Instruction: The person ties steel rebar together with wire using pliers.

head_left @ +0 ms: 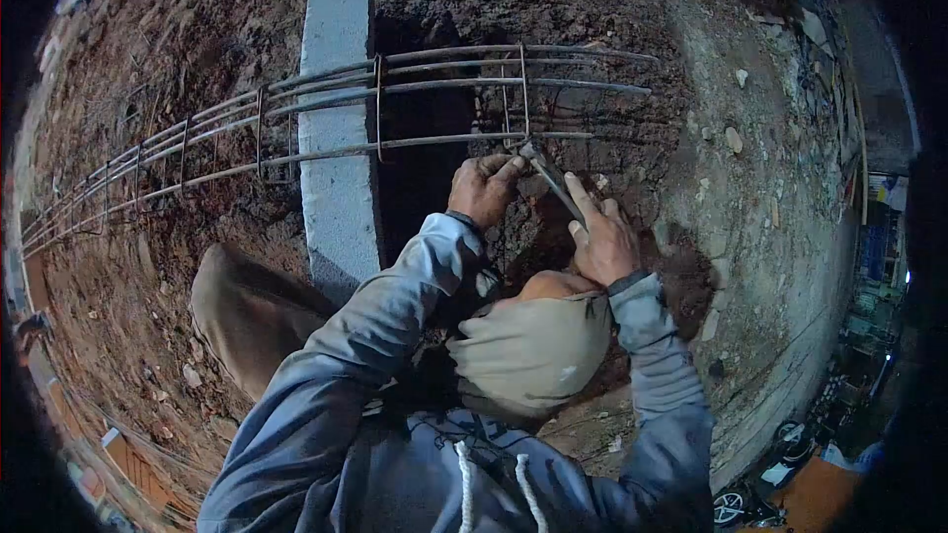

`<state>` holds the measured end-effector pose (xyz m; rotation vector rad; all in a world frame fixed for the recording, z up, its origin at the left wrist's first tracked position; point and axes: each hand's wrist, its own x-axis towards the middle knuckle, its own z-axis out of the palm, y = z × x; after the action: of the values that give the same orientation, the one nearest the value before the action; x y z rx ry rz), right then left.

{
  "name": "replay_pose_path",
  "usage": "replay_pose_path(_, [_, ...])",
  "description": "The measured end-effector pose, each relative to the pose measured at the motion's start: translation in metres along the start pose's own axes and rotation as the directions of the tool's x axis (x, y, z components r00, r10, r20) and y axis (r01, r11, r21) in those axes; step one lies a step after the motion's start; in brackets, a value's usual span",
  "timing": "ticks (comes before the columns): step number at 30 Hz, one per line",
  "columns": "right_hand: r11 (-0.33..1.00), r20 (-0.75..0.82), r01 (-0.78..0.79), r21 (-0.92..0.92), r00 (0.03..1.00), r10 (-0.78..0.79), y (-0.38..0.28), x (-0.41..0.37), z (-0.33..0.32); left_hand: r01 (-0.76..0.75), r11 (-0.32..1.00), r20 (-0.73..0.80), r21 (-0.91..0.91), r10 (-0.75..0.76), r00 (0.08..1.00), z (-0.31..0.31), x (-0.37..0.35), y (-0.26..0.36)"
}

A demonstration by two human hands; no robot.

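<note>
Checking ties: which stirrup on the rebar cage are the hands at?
The rightmost stirrup: left hand, and right hand with the tool, meet at its foot.

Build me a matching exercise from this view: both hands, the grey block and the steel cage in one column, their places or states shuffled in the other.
Things
1. left hand
2. right hand
3. block
4. steel cage

Places or states
A. stands on end in the dirt, bars crossing its face
B. holds a thin metal tool
C. lies lengthwise over the dirt
D. fingers curled at the cage's lowest bar

Pairs: 1-D, 2-B, 3-A, 4-C
</note>
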<state>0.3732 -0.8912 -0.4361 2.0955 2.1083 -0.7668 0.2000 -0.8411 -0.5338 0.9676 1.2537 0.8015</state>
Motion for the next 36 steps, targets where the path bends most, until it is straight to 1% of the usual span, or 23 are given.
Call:
replay_pose_path(2, [0.999,0.029,-0.052,-0.017,0.998,0.053,0.002,-0.001,0.005,-0.029,0.999,-0.017,0.017,0.029,0.999,0.0,0.0,0.0])
replay_pose_path(4, [0.999,-0.089,0.036,-0.016,0.995,-0.037,0.008,0.0,0.014,-0.061,0.997,-0.033,0.038,0.062,0.998,0.002,0.001,-0.003])
replay_pose_path(7, [0.999,-0.103,0.032,-0.022,0.994,-0.034,0.009,0.0,0.012,-0.116,0.993,-0.031,0.008,0.116,0.993,0.004,0.001,-0.002])
replay_pose_path(8, [0.999,-0.101,0.028,-0.02,0.994,-0.03,0.007,-0.001,0.009,-0.048,0.998,-0.021,-0.04,0.047,0.999,0.004,-0.001,0.001])
replay_pose_path(10, [0.988,0.035,-0.15,-0.028,0.988,0.151,-0.008,-0.001,-0.004,0.024,0.996,-0.01,-0.09,-0.025,1.0,0.003,-0.002,0.004])
replay_pose_path(11, [0.988,0.04,-0.15,-0.03,0.988,0.151,-0.003,-0.001,0.001,0.001,0.998,-0.028,-0.066,-0.003,1.0,0.003,-0.001,0.003])
replay_pose_path(13, [0.999,-0.117,-0.035,-0.024,0.993,0.032,0.013,0.003,0.019,-0.021,0.999,-0.045,-0.042,0.019,0.999,-0.001,-0.004,0.012])
replay_pose_path(14, [0.999,-0.116,-0.038,-0.023,0.993,0.035,0.02,0.006,0.023,0.093,0.995,-0.013,-0.042,-0.093,0.996,-0.003,-0.009,0.022])
replay_pose_path(15, [0.961,0.119,-0.168,0.221,0.982,0.144,0.024,0.012,0.024,0.203,0.978,0.02,-0.037,-0.203,0.979,-0.004,-0.013,0.029])
replay_pose_path(16, [0.848,0.365,-0.333,0.413,0.913,0.181,0.03,0.018,0.027,0.203,0.979,0.02,-0.036,-0.202,0.979,-0.001,-0.013,0.026])
replay_pose_path(17, [0.848,0.365,-0.33,0.414,0.914,0.178,0.04,0.021,0.036,0.13,0.989,0.028,-0.067,-0.128,0.991,0.005,-0.014,0.019])
replay_pose_path(18, [0.695,0.442,-0.331,0.638,0.897,0.021,0.055,0.024,0.05,0.059,0.993,0.033,-0.099,-0.056,0.998,0.011,-0.012,0.012])
replay_pose_path(19, [0.483,0.469,-0.349,0.803,0.87,-0.151,0.06,0.027,0.061,0.06,0.993,0.03,-0.1,-0.057,0.998,0.015,-0.005,0.006])
replay_pose_path(21, [0.367,0.484,-0.377,0.851,0.834,-0.266,0.064,0.032,0.071,0.197,0.976,0.357,-0.094,-0.151,0.922,0.026,0.01,0.0])
replay_pose_path(22, [0.359,0.515,-0.405,0.841,0.803,-0.3,0.06,0.031,0.066,0.227,0.858,0.465,-0.461,0.015,0.885,0.039,0.012,0.001])
replay_pose_path(25, [0.419,0.688,-0.565,0.711,0.681,-0.251,0.067,0.032,0.07,0.336,0.798,0.435,-0.5,-0.104,0.894,0.046,0.013,0.0])
replay_pose_path(26, [0.724,0.485,-0.215,0.655,0.854,-0.186,0.077,0.029,0.088,0.287,0.803,0.293,-0.522,-0.147,0.945,0.054,0.01,0.002])
replay_pose_path(27, [0.818,0.37,-0.122,0.563,0.922,-0.117,0.074,0.029,0.088,0.289,0.802,0.294,-0.522,-0.148,0.944,0.06,0.01,0.002])
replay_pose_path(29, [0.904,0.168,-0.098,0.417,0.985,0.029,0.064,0.014,0.083,0.273,0.869,0.082,-0.413,-0.263,0.961,0.072,0.013,-0.001])
replay_pose_path(30, [0.944,0.063,-0.099,0.315,0.995,0.083,0.056,0.005,0.077,0.207,0.89,-0.054,-0.407,-0.249,0.967,0.084,0.016,-0.008])
replay_pose_path(33, [0.988,-0.221,-0.152,0.036,0.963,0.157,0.04,-0.006,0.091,0.189,0.933,-0.151,-0.307,-0.244,0.958,0.097,0.026,-0.034])
replay_pose_path(34, [0.982,-0.284,-0.185,-0.035,0.944,0.168,0.036,-0.006,0.098,0.149,0.914,-0.074,-0.377,-0.19,0.979,0.088,0.016,-0.011])
replay_pose_path(36, [0.965,-0.355,-0.235,-0.112,0.917,0.183,0.033,-0.004,0.103,0.183,0.897,-0.029,-0.402,-0.213,0.977,0.074,-0.003,0.031])
